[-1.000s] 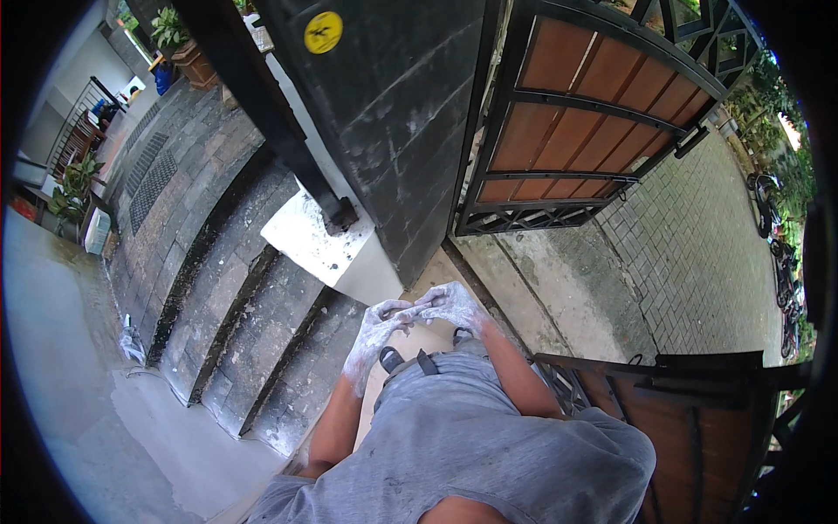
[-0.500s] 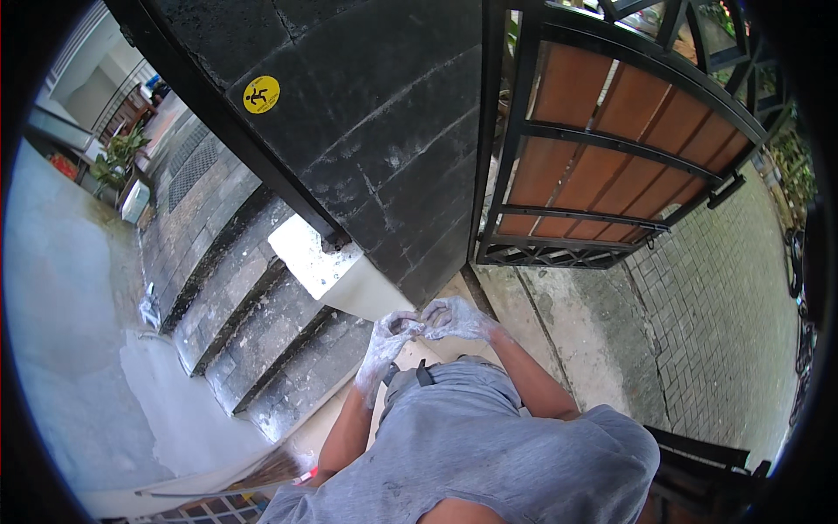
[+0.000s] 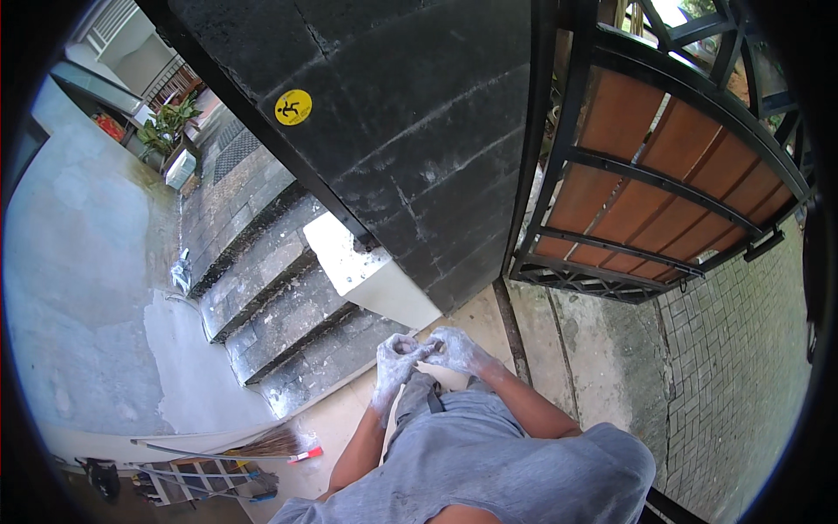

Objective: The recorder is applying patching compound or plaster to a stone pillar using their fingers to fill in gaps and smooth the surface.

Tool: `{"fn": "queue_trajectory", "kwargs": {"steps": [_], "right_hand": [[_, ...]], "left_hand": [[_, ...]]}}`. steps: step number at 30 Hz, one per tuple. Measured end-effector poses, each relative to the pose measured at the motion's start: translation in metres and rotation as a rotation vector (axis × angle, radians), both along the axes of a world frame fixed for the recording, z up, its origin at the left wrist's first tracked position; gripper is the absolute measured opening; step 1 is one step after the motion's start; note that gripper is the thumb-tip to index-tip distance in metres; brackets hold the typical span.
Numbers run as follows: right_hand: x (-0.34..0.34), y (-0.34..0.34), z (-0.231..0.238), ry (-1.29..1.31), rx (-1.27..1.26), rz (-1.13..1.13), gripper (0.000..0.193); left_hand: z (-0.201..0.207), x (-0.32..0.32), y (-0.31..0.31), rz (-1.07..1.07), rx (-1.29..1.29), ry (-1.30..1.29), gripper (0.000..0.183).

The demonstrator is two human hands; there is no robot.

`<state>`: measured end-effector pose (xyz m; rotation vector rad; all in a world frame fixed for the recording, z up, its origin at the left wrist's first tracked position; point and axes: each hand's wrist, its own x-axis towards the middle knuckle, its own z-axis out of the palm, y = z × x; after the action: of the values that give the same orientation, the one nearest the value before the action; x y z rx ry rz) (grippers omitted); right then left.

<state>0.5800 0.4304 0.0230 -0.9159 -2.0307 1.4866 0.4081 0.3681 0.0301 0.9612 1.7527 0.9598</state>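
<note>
My left hand (image 3: 393, 365) and my right hand (image 3: 457, 351) are raised together in front of my waist, both coated in white powder or paste up to the wrists. Their fingers are curled, and the fingertips meet between them. Whatever they pinch, if anything, is too small or hidden to make out. Just beyond the hands stands a white block-like ledge (image 3: 384, 293) with a speckled top, at the foot of a dark wall (image 3: 410, 113). Below the hands are my grey trousers and grey shirt (image 3: 489, 445).
Stone steps (image 3: 271, 297) rise on the left beside a pale, patchily coated wall (image 3: 87, 262). A gate (image 3: 663, 166) with brown panels and a black frame stands at right, by brick paving (image 3: 733, 349). A broom (image 3: 262, 444) and a small ladder-like rack (image 3: 196, 482) lie lower left.
My view has swung, so the surroundings sit farther right and lower, with the broom and rack now more visible. My hands stay together, fingertips still meeting.
</note>
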Motion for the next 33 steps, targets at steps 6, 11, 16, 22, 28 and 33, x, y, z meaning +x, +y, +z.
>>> {"fn": "queue_trajectory", "kwargs": {"steps": [6, 11, 16, 22, 28, 33], "right_hand": [[0.012, 0.012, -0.007, -0.059, -0.223, -0.083, 0.033], [0.026, 0.058, -0.031, -0.018, -0.175, -0.265, 0.034], [0.027, 0.100, -0.029, 0.185, -0.113, -0.524, 0.022], [0.019, 0.164, 0.087, 0.615, -0.184, -0.800, 0.030], [0.003, 0.221, 0.108, 0.814, 0.056, -1.189, 0.020], [-0.046, 0.194, 0.080, 0.831, -0.060, -1.112, 0.015]], "left_hand": [[-0.001, -0.013, -0.002, -0.064, 0.098, -0.193, 0.026], [0.003, -0.046, 0.006, -0.010, 0.122, -0.082, 0.017], [0.035, -0.074, 0.040, 0.038, 0.354, -0.015, 0.009], [0.087, -0.083, 0.096, 0.109, 0.551, 0.115, 0.016], [0.149, -0.053, 0.139, 0.000, 0.921, 0.314, 0.046], [0.141, -0.061, 0.160, -0.063, 0.941, 0.513, 0.064]]}}
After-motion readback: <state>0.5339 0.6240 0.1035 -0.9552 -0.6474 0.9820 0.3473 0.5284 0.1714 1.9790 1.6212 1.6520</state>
